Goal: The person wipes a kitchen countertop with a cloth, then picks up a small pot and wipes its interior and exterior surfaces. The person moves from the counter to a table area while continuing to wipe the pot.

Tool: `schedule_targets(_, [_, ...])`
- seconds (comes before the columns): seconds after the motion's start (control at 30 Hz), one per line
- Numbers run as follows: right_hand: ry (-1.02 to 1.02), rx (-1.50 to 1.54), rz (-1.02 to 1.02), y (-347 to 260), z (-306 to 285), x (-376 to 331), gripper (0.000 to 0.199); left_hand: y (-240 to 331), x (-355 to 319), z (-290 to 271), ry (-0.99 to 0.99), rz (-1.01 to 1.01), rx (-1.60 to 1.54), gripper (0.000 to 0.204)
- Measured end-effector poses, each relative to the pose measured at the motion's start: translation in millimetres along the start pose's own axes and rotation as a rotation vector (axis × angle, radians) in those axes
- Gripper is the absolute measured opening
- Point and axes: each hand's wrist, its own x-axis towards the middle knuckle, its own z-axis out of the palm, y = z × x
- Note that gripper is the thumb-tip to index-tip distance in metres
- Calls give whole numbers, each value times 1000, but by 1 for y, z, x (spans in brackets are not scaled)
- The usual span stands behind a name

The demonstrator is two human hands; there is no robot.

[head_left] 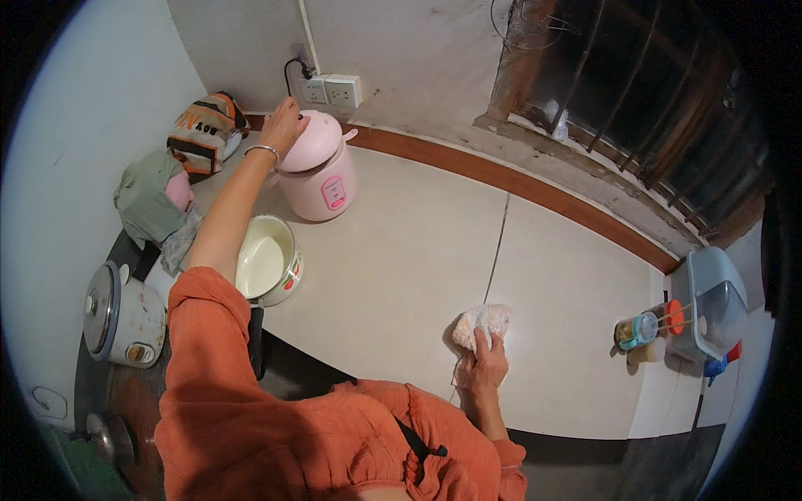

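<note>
Head view, left hand (pixel 284 125) outstretched on pink cooker lid (pixel 313 142), right hand (pixel 483 363) pressing cloth (pixel 483 323)

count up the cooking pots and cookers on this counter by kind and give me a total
Pink rice cooker, left hand on its lid: 1
Steel-lidded white cooker: 1
Loose cream inner pot: 1
Total: 3
</note>
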Motion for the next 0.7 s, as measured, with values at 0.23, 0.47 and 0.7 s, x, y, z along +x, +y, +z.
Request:
schedule_targets(0.23, [22,-11,-10,2,7,3,52,-12,14,22,-136,-112,75,35])
schedule_targets(0.47, [-133,47,-96,-7,1,13,42,-25,8,38,-78,-133,25,41])
schedule_targets(0.7, [-373,61,-352,0,1,28,35,19,-17,10,217,1,122,41])
